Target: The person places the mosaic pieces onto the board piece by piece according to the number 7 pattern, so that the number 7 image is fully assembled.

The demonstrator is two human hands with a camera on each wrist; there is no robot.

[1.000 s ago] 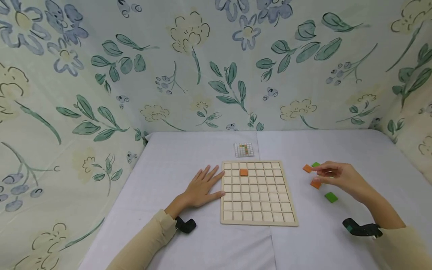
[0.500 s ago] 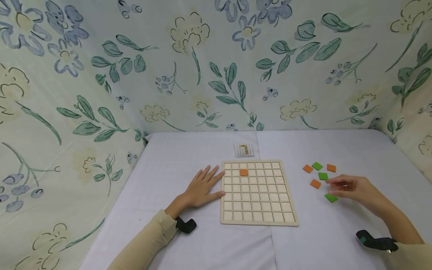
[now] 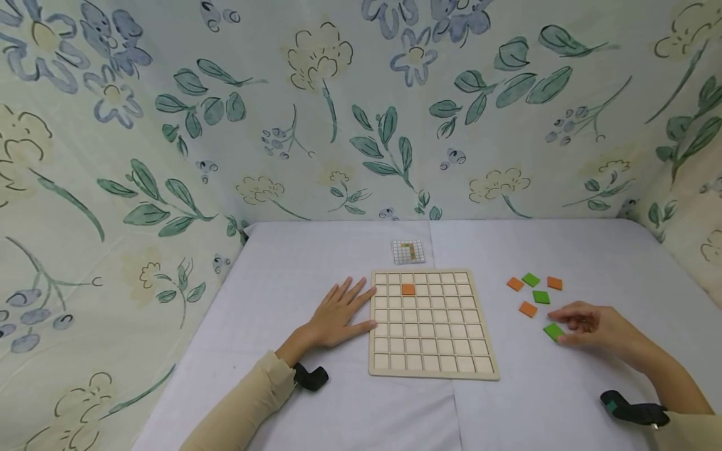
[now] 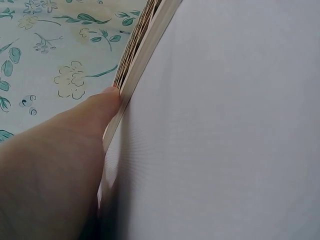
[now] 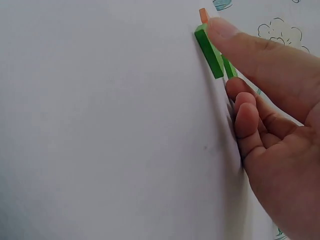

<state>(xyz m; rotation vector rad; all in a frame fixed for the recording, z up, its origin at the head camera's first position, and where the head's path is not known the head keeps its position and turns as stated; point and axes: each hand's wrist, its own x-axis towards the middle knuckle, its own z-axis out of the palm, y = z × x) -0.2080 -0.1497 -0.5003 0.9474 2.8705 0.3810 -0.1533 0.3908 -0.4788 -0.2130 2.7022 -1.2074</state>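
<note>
"Where is the left hand [image 3: 336, 318] resting?"

"It's lying with its fingers spread at the left edge of the grid board [image 3: 427, 330]. The forefinger and thumb are touching that edge, and the hand isn't gripping anything."

"And the right hand [image 3: 592, 327]?"

"That one is reaching low to the right of the board. Its thumb is meeting the edge of a green tile [image 3: 553, 332], while the forefinger is standing apart from the thumb and the other fingers are curling loosely. So the grip is gaping partway, and I'm not seeing it closed round the tile."

"Is that tile lying by itself?"

"It's sitting nearest the person in a loose scatter to the right of the board. Beyond it, farther along that same side, two more green tiles [image 3: 541, 297] and three orange tiles [image 3: 528, 309] are lying."

"Is anything filling the board?"

"One orange square [image 3: 408, 289] is occupying the third column from the board's left, second row from its far edge."

"What's lying past the board?"

"A small patterned card [image 3: 408, 252] is lying just beyond its far edge, showing a coloured figure on a grid. Behind that, floral fabric [image 3: 338, 125] is hanging, and a white cloth [image 3: 316, 250] is spreading beneath the board and tiles."
</note>
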